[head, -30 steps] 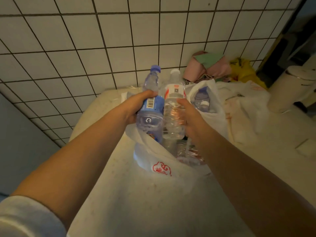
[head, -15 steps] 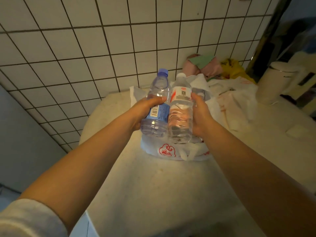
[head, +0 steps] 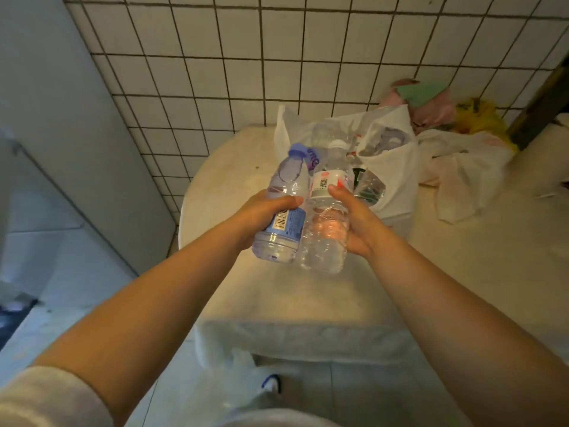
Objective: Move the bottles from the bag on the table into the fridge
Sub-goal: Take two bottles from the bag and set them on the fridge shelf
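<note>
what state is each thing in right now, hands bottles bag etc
left hand: grips the blue-label bottle
right hand: grips the red-label bottle
blue-label bottle: capped, lifted clear of the bag, tilted
red-label bottle: capped, lifted, touching the blue one
white bag: open on the table, bottles left inside
table: bears the bag

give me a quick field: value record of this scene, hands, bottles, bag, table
left hand: grips blue-label bottle
right hand: grips red-and-white-label bottle
held bottles: side by side, above the table, out of the bag
bag: white plastic, open, on the table, more bottles inside
table: pale top, against the tiled wall
</note>
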